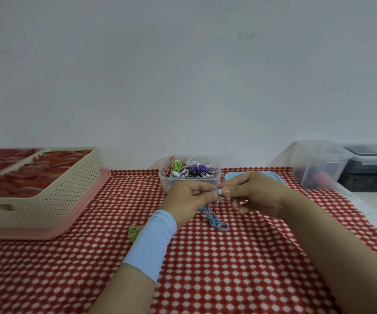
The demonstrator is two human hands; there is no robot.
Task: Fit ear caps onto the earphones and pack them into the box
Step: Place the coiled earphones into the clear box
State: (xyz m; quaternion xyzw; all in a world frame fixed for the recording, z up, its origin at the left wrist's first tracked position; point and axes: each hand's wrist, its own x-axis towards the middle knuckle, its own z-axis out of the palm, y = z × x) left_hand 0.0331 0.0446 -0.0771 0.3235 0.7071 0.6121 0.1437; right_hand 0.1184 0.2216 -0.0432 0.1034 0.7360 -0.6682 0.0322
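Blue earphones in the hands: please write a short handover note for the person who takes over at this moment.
Left hand pinches the blue earbud; right hand pinches its tip, apparently pressing a cap on, too small to confirm.
Its blue cable hangs onto the tablecloth.
Clear tub behind the hands holds more earphones.
A yellow-green bundle lies on the cloth left of the left wrist.
Done: cannot tell.
Left: finish this pair's caps, pack it, continue with the tub.

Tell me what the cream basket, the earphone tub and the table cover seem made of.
Cream basket: likely moulded plastic, matt; its wall is a perforated weave pattern. Earphone tub: clear, slightly frosted plastic; cables show through. Table cover: probably printed fabric; it wrinkles softly.
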